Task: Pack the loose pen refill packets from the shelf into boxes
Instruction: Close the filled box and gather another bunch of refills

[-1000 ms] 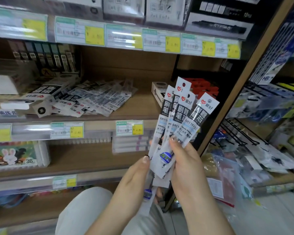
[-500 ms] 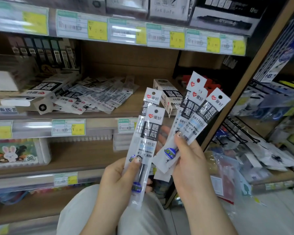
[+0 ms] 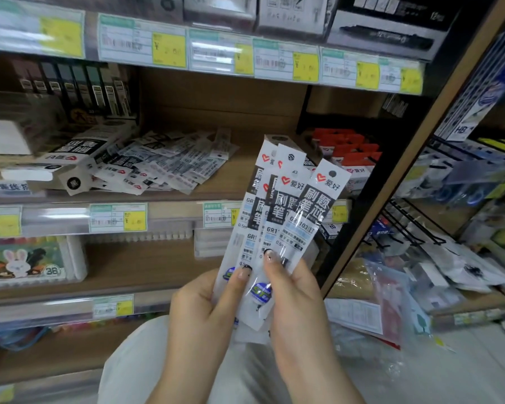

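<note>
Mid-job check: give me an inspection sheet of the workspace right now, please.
Surface: wooden shelf, partly bare.
Job's things: fanned refill packets held upright before the shelf; loose pile lying on it; refill box beside the pile.
Clutter: plastic-wrapped goods heaped low at right.
Grippers: left hand and right hand both grip the fan's lower ends, thumbs in front.
Cables: nothing seen.
Surroundings: price labels on shelf edges; black wire rack at right.
</note>
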